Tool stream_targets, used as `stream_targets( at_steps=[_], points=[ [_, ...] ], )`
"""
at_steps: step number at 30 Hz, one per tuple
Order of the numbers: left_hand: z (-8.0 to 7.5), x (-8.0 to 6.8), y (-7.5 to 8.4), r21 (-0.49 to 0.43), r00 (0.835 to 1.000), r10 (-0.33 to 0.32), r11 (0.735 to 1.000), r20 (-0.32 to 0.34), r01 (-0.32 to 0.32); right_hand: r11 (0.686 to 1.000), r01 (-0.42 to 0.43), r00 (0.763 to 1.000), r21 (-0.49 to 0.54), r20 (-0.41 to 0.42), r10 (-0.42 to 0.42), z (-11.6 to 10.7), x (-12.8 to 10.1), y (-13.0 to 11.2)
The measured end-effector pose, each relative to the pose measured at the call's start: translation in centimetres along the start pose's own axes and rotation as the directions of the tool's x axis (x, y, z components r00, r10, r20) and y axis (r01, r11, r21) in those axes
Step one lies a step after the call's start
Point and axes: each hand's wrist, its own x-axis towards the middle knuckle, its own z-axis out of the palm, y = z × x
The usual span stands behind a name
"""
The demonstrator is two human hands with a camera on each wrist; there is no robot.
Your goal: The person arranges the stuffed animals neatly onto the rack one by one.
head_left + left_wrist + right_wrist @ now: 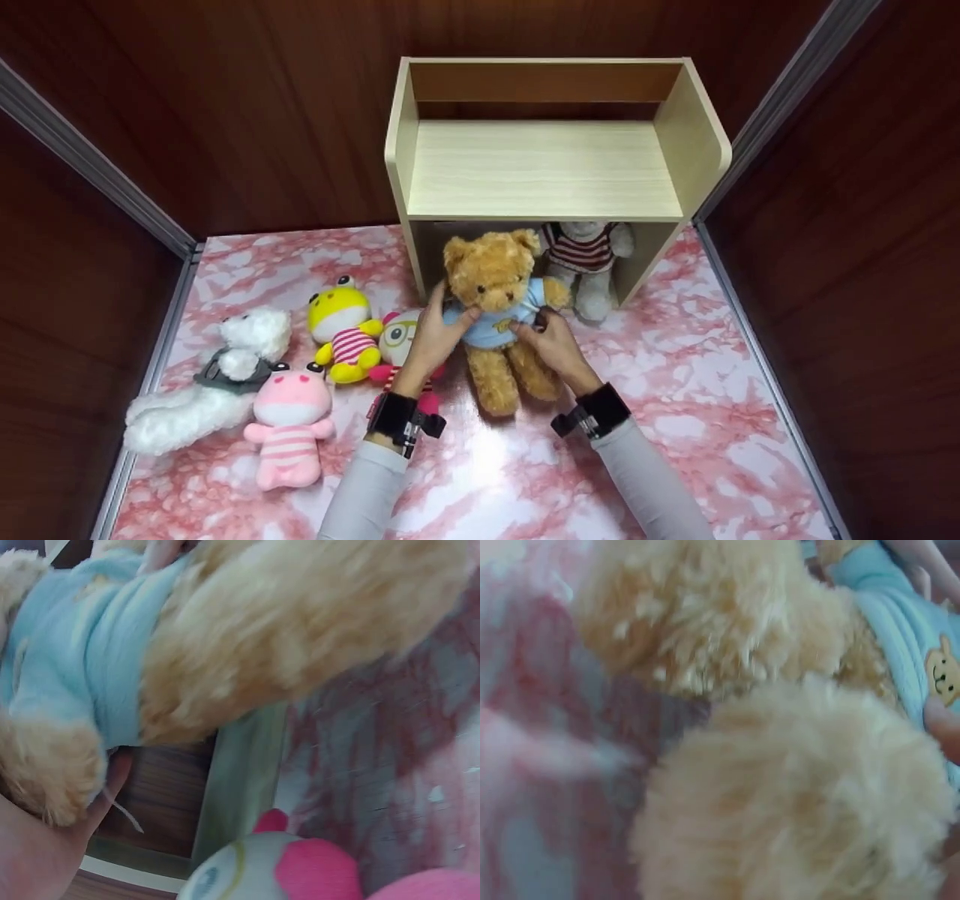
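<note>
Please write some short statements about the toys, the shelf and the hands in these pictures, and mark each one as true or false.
1. Both hands hold the brown teddy bear in the blue shirt. True: the left hand grips its side and the right hand grips the other side.
2. The top board of the wooden shelf carries two toys. False: no toy lies on it.
3. A grey plush in a striped shirt sits in the lower space of the shelf. True.
4. The pink plush lies to the right of the bear. False: it lies to the left, near the white fluffy plush.
5. The yellow frog plush stands on the shelf. False: it is on the pink marble table.
</note>
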Motion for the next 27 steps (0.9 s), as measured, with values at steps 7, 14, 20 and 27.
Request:
stream_targets(
  at_steps=[7,14,20,27],
  points=[
    [0.5,-0.5,-1.3,-0.124,0.996,-0.059,0.991,-0.073,0.050,0.987,-0.063,0.990,0.145,-0.114,0.080,0.1,2.3,-0.3],
    [0.4,-1.3,-0.7,-0.287,0.994,-0.103,0.954,-0.025,0.091,0.990,-0.062,0.990,0.127,-0.121,0.078,0.3,3.6,-0.4],
    [0.5,-2.1,-1.2,-0.307,0.994,-0.104,0.946,0.019,0.104,0.979,-0.110,0.977,0.172,-0.160,0.138,0.2,4.5,-0.3],
    [0.7,-2.8,-3.2,-0.310,0.992,-0.099,0.943,0.080,0.119,0.953,-0.185,0.961,0.240,-0.160,0.227,-0.1,6.3,-1.4]
  ],
)
